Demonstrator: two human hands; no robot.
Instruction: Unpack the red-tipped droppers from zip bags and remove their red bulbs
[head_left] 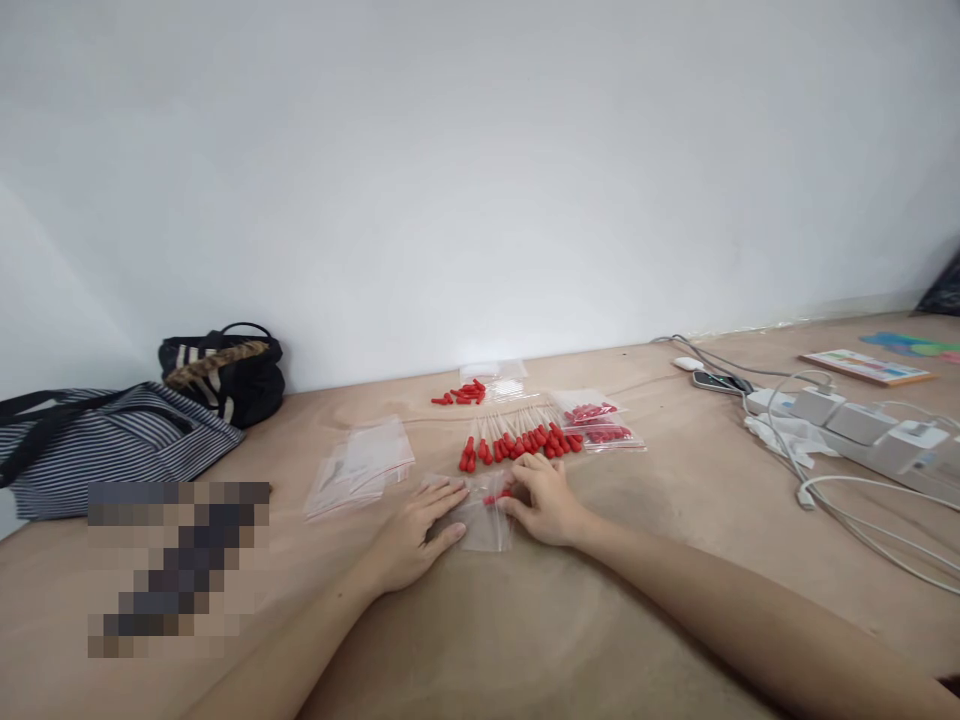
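Note:
A clear zip bag lies flat on the table between my hands. My left hand rests on its left side with the fingers stretched out. At its right edge my right hand is curled, thumb and fingers closed on a small red piece at the bag. Part of that piece is hidden by the fingers. Just beyond is a row of pale sticks with red heads, the heads toward me. More loose red pieces lie behind the row.
Flat clear bags are stacked at left. Filled bags of red pieces lie right of the row, and another clear bag behind. A striped bag and black bag stand far left; white chargers and cables are at right.

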